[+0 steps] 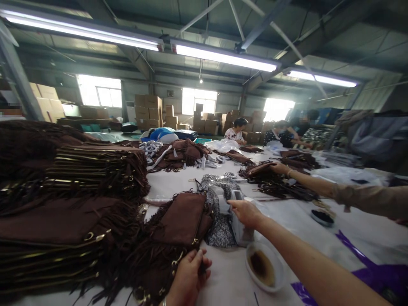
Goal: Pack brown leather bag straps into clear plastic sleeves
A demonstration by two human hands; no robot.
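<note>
A brown suede bag with long fringe (pixel 181 219) lies on the white table in front of me. My left hand (pixel 188 277) is at the bottom edge, fingers closed on the bag's lower edge by a brass ring. My right hand (pixel 245 212) reaches forward over a black-and-white patterned cloth (pixel 219 229). Its fingers curl round a small whitish item (pixel 236 196) whose nature I cannot make out.
A white bowl of brown liquid (pixel 263 265) sits under my right forearm, with a small dark dish (pixel 322 216) to its right. Tall stacks of brown fringed bags (pixel 70 178) fill the left. A co-worker's hand (pixel 280 168) touches another bag pile on the right. Purple plastic (pixel 369 272) lies at lower right.
</note>
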